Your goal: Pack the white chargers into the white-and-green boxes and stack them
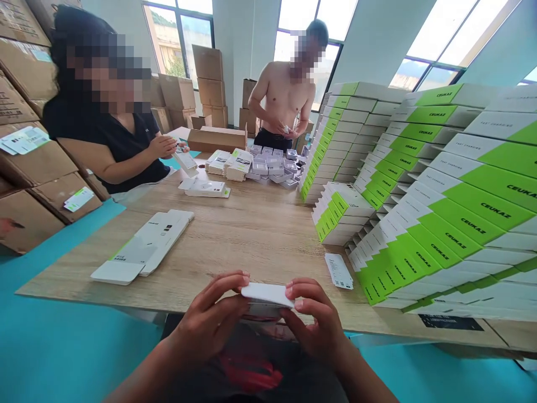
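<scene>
Between both hands, just over the table's front edge, is a small white box (267, 294) with its flap end toward me. My left hand (220, 313) grips its left end, fingers on top. At the right end, the fingers and thumb of my right hand (316, 316) pinch the same box. What lies inside the box is hidden. Left of my hands, flat unfolded boxes (146, 246) with a green edge lie in a pile. A little stack of printed cards (339, 271) rests to the right.
Tall stacks of white-and-green boxes (444, 207) fill the table's right side. Farther back are clear plastic cases (272, 162), folded cartons (237, 163) and an open cardboard box (218, 139). One person (113, 134) sits at left; another person (285, 101) stands behind the table, both handling small items.
</scene>
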`<action>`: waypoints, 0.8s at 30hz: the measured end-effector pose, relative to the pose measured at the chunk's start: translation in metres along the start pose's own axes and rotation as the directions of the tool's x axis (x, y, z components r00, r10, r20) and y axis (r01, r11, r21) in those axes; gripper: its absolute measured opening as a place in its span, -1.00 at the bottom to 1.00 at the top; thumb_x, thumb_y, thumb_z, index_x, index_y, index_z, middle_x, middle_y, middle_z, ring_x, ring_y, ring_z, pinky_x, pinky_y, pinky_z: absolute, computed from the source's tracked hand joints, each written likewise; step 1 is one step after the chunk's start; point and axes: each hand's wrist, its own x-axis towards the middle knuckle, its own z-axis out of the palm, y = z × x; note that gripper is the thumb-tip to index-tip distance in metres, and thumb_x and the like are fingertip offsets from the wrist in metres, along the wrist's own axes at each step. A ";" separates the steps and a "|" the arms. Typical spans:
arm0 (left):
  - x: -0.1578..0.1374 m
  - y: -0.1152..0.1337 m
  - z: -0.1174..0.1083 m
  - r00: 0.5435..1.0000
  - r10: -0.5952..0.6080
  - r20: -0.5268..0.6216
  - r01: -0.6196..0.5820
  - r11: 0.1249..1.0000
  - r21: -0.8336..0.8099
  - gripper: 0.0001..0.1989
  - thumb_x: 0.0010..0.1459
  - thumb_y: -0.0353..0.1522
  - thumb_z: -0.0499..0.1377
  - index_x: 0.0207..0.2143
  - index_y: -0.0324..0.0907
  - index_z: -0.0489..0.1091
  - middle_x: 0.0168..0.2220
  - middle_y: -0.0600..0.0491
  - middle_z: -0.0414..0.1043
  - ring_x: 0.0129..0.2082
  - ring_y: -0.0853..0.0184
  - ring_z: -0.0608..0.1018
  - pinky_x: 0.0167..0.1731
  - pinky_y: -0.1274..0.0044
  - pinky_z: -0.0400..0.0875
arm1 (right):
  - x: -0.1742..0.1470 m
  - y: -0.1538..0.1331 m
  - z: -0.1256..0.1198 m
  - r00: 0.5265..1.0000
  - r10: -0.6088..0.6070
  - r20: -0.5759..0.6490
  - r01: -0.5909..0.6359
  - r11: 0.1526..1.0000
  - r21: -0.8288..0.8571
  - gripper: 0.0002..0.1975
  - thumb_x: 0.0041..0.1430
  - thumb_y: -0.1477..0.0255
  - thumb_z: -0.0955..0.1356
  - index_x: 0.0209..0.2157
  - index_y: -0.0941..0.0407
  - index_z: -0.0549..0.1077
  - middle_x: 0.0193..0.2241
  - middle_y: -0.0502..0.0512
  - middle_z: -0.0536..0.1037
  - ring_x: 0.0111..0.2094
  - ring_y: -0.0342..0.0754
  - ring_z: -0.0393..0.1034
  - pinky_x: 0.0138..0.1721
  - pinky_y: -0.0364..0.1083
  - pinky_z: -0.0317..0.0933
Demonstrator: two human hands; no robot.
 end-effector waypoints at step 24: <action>0.026 0.045 0.002 0.828 -0.559 -0.028 0.545 0.816 -0.193 -0.82 0.29 -0.27 0.26 -0.11 0.04 0.64 -0.03 0.07 0.64 -0.04 0.19 0.67 -0.33 0.55 0.70 | 0.029 -0.021 -0.003 0.949 0.300 0.095 -0.305 0.951 0.047 -0.97 0.34 0.42 0.41 -0.24 0.01 0.48 -0.15 0.08 0.70 -0.13 -0.02 0.62 -0.11 -0.06 0.48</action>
